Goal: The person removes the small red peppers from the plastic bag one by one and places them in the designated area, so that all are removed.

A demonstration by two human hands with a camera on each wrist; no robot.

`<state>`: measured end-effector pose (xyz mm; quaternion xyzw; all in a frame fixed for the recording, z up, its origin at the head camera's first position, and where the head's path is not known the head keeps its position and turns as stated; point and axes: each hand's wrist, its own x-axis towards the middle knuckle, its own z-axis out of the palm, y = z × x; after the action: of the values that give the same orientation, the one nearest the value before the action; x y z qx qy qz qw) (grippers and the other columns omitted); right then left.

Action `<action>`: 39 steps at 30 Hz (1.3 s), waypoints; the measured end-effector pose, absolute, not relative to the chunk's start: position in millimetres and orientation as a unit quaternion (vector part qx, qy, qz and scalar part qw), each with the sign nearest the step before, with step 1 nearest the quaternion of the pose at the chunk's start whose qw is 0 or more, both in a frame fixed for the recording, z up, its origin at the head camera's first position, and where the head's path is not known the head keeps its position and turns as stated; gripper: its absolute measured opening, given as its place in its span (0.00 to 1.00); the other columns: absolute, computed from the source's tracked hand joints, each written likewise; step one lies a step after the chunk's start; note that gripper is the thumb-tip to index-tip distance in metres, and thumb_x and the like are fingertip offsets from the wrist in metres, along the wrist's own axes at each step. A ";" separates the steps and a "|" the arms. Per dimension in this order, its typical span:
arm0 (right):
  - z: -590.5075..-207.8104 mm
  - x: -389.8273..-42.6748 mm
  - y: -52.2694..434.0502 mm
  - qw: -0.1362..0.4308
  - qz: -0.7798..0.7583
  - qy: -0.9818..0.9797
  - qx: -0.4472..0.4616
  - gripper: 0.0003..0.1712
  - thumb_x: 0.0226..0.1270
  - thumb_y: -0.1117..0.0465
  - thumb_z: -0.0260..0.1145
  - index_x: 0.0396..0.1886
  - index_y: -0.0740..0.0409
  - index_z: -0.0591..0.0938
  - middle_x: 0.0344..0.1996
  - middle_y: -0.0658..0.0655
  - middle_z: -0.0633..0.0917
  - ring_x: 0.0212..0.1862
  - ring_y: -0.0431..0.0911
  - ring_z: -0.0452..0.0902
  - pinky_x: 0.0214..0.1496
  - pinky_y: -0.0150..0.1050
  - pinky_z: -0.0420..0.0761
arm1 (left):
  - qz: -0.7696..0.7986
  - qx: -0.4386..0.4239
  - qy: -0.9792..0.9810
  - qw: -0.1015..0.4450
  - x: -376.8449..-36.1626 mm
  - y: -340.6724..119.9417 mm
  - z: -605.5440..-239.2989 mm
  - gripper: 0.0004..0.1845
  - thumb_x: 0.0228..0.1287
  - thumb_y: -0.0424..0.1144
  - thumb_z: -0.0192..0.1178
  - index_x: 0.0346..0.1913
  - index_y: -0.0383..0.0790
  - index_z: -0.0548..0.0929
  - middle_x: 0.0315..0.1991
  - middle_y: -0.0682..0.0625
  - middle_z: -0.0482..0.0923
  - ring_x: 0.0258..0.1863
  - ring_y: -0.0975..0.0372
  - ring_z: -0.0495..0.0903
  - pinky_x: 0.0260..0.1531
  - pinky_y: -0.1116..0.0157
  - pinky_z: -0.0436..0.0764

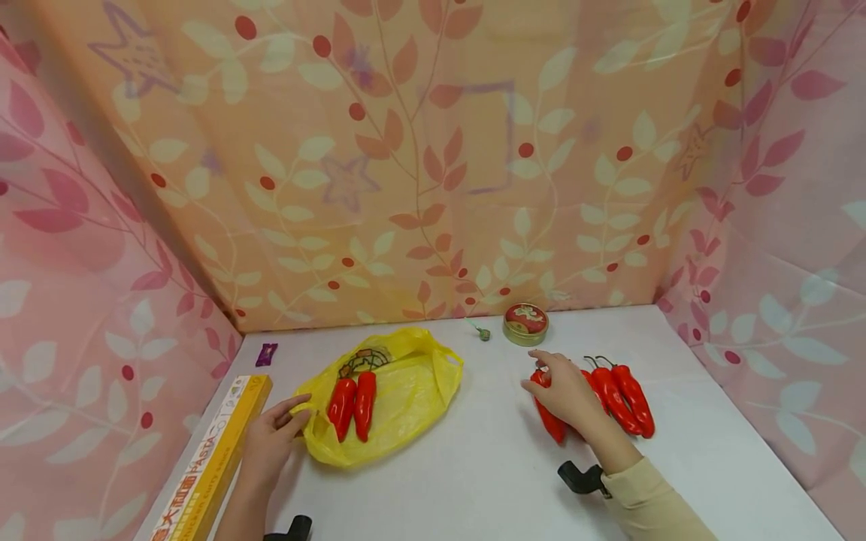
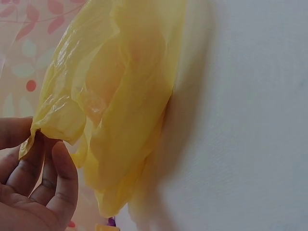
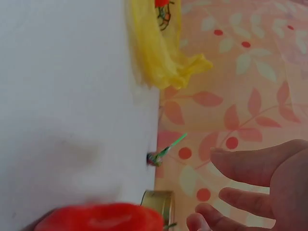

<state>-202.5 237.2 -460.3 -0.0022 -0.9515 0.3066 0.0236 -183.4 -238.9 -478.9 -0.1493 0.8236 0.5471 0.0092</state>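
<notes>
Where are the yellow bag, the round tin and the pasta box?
yellow bag [image 1: 413, 391]: head view, bare plastic right of the peppers inside.
round tin [image 1: 525, 323]: head view, middle of its red lid.
pasta box [image 1: 219, 451]: head view, its yellow top face.

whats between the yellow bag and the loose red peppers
Only bare white table lies between the yellow bag and the loose red peppers, seen in the head view.
</notes>
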 end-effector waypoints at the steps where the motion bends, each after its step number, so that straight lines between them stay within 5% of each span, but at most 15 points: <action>1: -458.3 -203.5 233.6 0.026 0.311 -0.950 0.002 0.38 0.64 0.49 0.73 0.72 0.56 0.72 0.58 0.63 0.80 0.53 0.56 0.77 0.48 0.52 0.85 | 0.546 -0.147 0.824 0.008 -183.3 -238.9 -479.0 0.21 0.75 0.44 0.59 0.67 0.46 0.78 0.62 0.41 0.79 0.47 0.59 0.81 0.43 0.76 0.81; 20: -440.7 -233.1 165.8 0.041 0.402 -0.912 0.076 0.34 0.63 0.55 0.74 0.69 0.53 0.76 0.56 0.58 0.84 0.55 0.56 0.80 0.52 0.49 0.85 | 0.551 -0.138 0.823 0.011 -184.4 -239.6 -479.9 0.21 0.75 0.44 0.59 0.67 0.45 0.78 0.65 0.41 0.77 0.50 0.58 0.80 0.44 0.76 0.82; 39: -441.7 -264.6 96.2 -0.048 0.452 -0.880 0.136 0.32 0.66 0.54 0.73 0.67 0.57 0.76 0.59 0.65 0.82 0.57 0.60 0.80 0.59 0.52 0.81 | 0.560 -0.141 0.816 0.017 -181.3 -238.3 -480.1 0.21 0.75 0.43 0.59 0.67 0.45 0.78 0.66 0.41 0.76 0.51 0.57 0.80 0.45 0.75 0.82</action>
<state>-264.6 96.2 -441.7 0.1361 -0.8801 0.4524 -0.0476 -181.3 -238.3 -480.1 -0.1412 0.8160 0.5602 0.0171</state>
